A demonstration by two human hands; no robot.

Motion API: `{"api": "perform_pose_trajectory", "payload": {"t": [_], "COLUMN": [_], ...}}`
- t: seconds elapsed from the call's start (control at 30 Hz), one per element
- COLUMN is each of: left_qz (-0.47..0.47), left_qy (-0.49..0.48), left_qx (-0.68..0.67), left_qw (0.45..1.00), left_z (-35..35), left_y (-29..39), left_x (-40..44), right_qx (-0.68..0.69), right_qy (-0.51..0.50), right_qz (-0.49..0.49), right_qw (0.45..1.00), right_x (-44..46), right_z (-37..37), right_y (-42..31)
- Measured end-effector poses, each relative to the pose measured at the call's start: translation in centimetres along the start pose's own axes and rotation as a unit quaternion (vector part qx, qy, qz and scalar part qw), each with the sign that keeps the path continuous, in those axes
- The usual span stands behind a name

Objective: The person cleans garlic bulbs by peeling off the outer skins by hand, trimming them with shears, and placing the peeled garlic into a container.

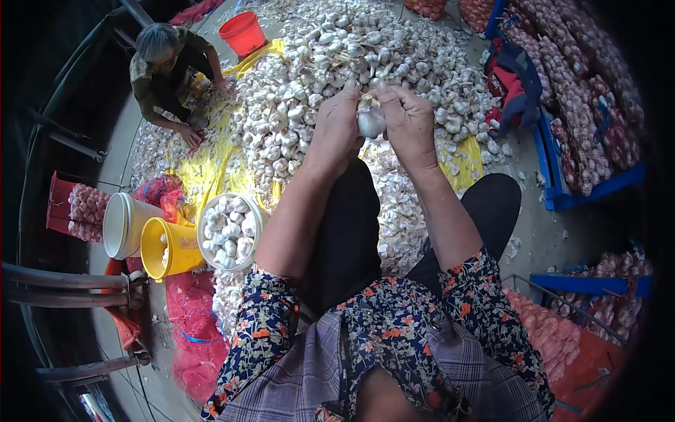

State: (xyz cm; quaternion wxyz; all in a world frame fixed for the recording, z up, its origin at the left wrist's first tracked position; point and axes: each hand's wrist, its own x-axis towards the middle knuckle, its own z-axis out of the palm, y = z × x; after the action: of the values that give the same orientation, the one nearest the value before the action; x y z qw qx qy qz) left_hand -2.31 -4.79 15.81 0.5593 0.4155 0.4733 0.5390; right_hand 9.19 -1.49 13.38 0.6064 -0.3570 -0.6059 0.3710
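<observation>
Garlic bulb sits gripped between the person's left hand and right hand, fingers curled and thumbs close together, before a big garlic pile. Near the left forearm, a bucket holds more bulbs.

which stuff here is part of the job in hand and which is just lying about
Seems part of the job:
garlic bulb, held between left hand and right hand
garlic heap in front
bucket of bulbs beside the left forearm

Seems just lying about:
red bucket beyond the yellow sheeting
blue and red cloth, right of the heap
pink mesh sack, lower left
</observation>
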Motion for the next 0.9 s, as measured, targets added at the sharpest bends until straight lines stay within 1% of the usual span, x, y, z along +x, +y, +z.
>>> {"api": "perform_pose_trajectory", "payload": {"t": [0.03,0.1,0.13,0.2,0.23,0.27,0.3,0.33,0.37,0.43,0.47,0.5,0.57,0.6,0.63,0.67,0.7,0.73,0.77,0.83,0.87,0.9], "left_qz": [0.005,-0.101,-0.095,-0.082,-0.069,-0.070,-0.064,-0.058,-0.062,0.055,0.156,0.149,0.148,0.165,0.162,0.153,0.145,0.108,0.064,0.026,0.024,0.024], "left_qy": [-0.003,-0.034,-0.042,-0.055,-0.059,-0.061,-0.021,0.022,0.024,0.021,0.037,0.039,0.050,0.046,0.044,0.029,0.013,-0.014,-0.008,0.038,0.043,0.059], "left_qx": [-0.002,-0.105,-0.113,-0.150,-0.173,-0.174,-0.177,-0.178,-0.179,-0.147,-0.109,-0.114,-0.091,-0.056,-0.053,-0.032,-0.012,-0.079,-0.122,-0.116,-0.116,-0.112], "left_qw": [1.000,0.989,0.988,0.984,0.981,0.980,0.982,0.982,0.982,0.987,0.981,0.981,0.983,0.984,0.984,0.987,0.989,0.991,0.990,0.992,0.992,0.992], "left_z": [-0.3,-0.8,-1.0,-1.3,-1.2,-1.1,-0.7,-0.3,-0.1,0.6,1.0,1.3,1.5,1.3,1.2,1.2,1.3,1.1,1.0,1.3,1.2,1.1], "left_y": [-0.2,-1.1,-1.7,-3.0,-3.3,-3.6,-3.8,-4.2,-4.7,-6.4,-7.5,-7.9,-8.4,-8.5,-8.7,-9.2,-9.1,-9.6,-10.3,-10.4,-10.7,-11.1], "left_x": [0.1,0.3,0.5,1.3,1.7,2.0,2.4,2.4,2.8,4.4,5.0,5.1,5.3,5.6,5.8,5.7,5.4,5.7,6.0,6.3,6.5,6.7], "right_qx": [-0.036,-0.026,-0.031,0.065,0.062,0.001,-0.060,-0.078,-0.078,-0.116,-0.143,-0.147,-0.172,-0.168,-0.167,-0.076,0.015,0.013,0.022,0.043,0.002,0.004], "right_qy": [-0.037,-0.098,-0.099,-0.158,-0.156,-0.163,-0.171,-0.192,-0.193,-0.139,-0.096,-0.099,-0.057,-0.046,-0.043,-0.049,-0.052,-0.047,-0.040,-0.031,-0.057,-0.061], "right_qz": [0.058,0.137,0.142,0.162,0.164,0.083,0.005,0.016,0.020,-0.101,-0.137,-0.131,-0.169,-0.155,-0.152,-0.018,0.116,0.113,0.169,0.287,0.254,0.258], "right_qw": [0.997,0.985,0.984,0.972,0.972,0.983,0.983,0.978,0.978,0.978,0.975,0.975,0.969,0.972,0.973,0.996,0.992,0.992,0.985,0.956,0.966,0.964], "right_x": [0.0,-0.4,-0.5,-1.0,-1.1,-1.2,-1.1,-0.9,-0.9,-0.5,-0.1,0.0,0.1,0.1,0.3,0.2,0.2,0.6,0.8,0.5,0.0,-0.3], "right_z": [-0.7,-1.7,-2.0,-2.5,-2.6,-2.5,-2.3,-2.7,-2.7,-2.6,-2.4,-2.4,-2.4,-2.4,-2.6,-2.9,-3.2,-3.6,-4.1,-4.4,-4.7,-4.4], "right_y": [-0.3,-0.7,-0.7,-0.7,0.0,1.2,1.7,1.8,1.9,2.1,2.4,3.0,4.2,4.9,5.5,6.1,6.3,6.3,6.2,5.9,7.0,7.3]}}
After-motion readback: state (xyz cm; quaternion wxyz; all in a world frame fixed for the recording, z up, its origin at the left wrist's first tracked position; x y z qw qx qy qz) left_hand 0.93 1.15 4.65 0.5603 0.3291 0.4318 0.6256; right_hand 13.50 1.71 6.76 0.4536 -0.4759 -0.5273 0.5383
